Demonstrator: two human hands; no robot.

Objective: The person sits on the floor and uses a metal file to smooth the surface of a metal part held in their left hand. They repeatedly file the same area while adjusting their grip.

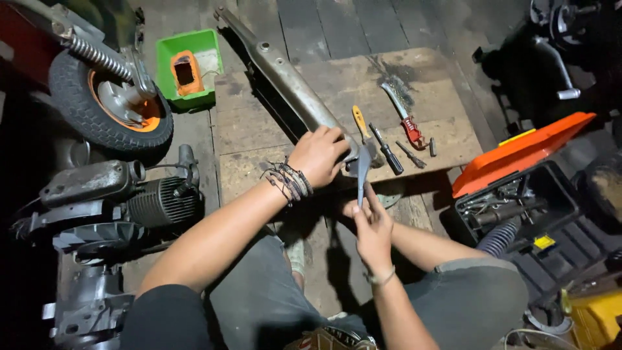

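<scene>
Fingers (pixel 372 206) of right hand (pixel 374 230) on wrench (pixel 362 170), left hand (pixel 317 154) atop metal tube (pixel 285 78)

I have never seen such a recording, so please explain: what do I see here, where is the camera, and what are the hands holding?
The camera sits on a person's head and looks down at their own two bare hands. The left hand grips the end of a long metal arm lying on a wooden board. The right hand holds a flat wrench up to it. On the board lie screwdrivers and a red tool. Nearby are a wheel, an engine, a green tray and an open toolbox.
</scene>
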